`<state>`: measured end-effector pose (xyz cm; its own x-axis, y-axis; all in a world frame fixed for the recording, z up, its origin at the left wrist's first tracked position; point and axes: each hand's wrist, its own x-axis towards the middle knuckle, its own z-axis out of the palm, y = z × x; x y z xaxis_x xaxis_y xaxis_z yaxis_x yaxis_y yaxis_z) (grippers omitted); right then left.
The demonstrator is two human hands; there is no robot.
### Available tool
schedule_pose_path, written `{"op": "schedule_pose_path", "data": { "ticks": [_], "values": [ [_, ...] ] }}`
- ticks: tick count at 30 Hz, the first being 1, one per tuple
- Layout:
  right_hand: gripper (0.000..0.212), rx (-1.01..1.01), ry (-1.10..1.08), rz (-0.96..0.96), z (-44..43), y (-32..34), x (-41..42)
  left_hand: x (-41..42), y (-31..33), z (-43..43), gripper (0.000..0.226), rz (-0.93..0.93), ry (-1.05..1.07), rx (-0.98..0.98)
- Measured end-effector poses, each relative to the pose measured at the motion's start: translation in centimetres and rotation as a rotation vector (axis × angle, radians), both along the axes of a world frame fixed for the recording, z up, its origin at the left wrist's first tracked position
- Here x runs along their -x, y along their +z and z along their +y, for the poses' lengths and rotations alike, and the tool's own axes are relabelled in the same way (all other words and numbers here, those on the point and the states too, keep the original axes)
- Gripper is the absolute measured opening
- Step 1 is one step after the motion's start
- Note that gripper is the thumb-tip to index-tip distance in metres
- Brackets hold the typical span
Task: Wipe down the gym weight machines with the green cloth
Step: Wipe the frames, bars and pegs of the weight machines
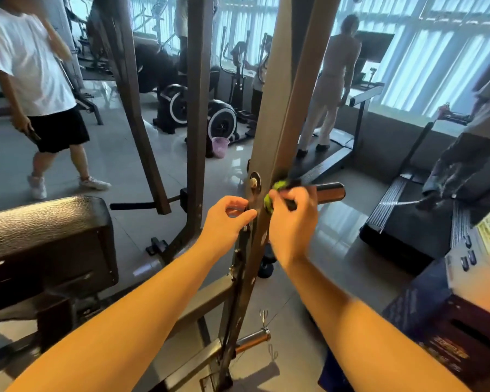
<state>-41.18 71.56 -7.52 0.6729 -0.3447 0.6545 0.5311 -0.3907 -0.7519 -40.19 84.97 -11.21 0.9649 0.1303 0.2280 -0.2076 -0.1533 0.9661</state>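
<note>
The right hand (292, 222) is gripping the green cloth (268, 202) against the upright post (270, 123), the left hand (227, 219) curling beside it, grip unclear.

Upright post (269, 108): matt brown painted metal; side peg (331, 191): dark glossy metal; green cloth (279, 184): soft fabric; seat pad (40, 219): black grained vinyl, slight sheen; floor (136, 154): glossy tile.

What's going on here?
A person is wiping a weight machine's upright post. The right hand grips the bunched green cloth against the post, where a horizontal peg sticks out. The left hand sits at the post's left edge with fingers curled; whether it grips anything is unclear. Another person stands on a treadmill behind.
</note>
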Motion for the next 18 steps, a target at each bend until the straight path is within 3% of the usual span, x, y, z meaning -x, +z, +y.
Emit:
{"op": "schedule_pose_path", "data": {
  "ticks": [6, 8, 14, 18],
  "values": [
    [0.032, -0.169, 0.032, 0.426, 0.2, -7.0, 2.3, 0.3, -1.9, -0.1, 0.023, 0.034, 0.031, -0.013],
    [0.031, -0.172, 0.053, 0.427, -0.1, -5.9, 2.0, 0.4, -2.1, -0.1, 0.023, 0.047, 0.031, 0.003],
    [0.020, 0.015, -0.020, 0.116, -0.4, -0.8, 1.1, 0.1, -2.2, -0.1, 0.022, 0.066, 0.010, -0.016],
    [0.030, -0.107, 0.046, 0.381, 0.2, -7.4, 1.9, -0.2, -3.3, 0.0, 0.023, 0.075, 0.003, -0.008]
  ]
}}
